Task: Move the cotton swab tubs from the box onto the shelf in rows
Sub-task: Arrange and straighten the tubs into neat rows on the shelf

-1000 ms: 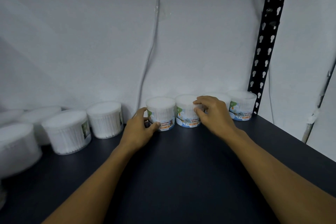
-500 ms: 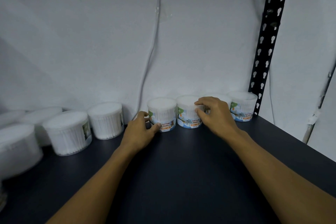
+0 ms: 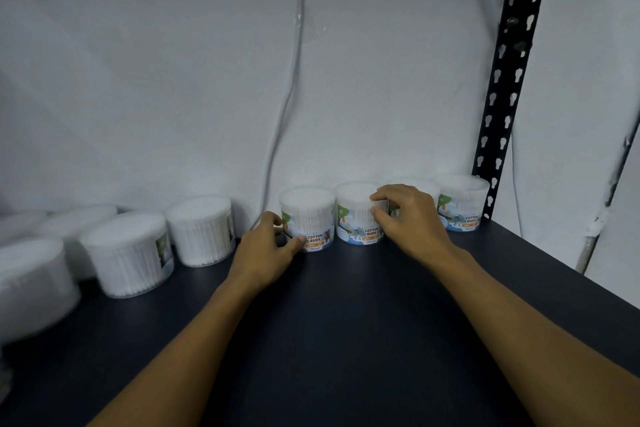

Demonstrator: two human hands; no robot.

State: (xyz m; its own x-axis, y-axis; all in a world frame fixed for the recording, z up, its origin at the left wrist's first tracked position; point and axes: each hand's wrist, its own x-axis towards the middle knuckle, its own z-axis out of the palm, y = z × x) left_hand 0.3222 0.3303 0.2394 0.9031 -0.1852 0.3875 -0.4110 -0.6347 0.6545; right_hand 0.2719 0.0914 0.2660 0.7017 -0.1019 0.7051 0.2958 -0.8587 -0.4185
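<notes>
Both hands are at the back row on the dark matte shelf (image 3: 346, 340). The left hand (image 3: 266, 253) curls its fingers (image 3: 299, 240) round the clear round plastic tub of white cotton swabs with a colourful "COTTON BUDS" label (image 3: 307, 218). The right hand (image 3: 408, 218) pinches the neighbouring labelled swab tub (image 3: 356, 215) near its rim.

The likely trouble is a nudge: these tubs look light and stand touching, so a sideways push could skew the row or knock over the tub half hidden behind the right hand (image 3: 420, 185) or the end tub by the black slotted upright (image 3: 460, 203). A careless left elbow could also upset the loose tubs at the left (image 3: 131, 253), whose labels face away.

Each tub is squat and transparent, packed with upright white swabs under a flat lid.
</notes>
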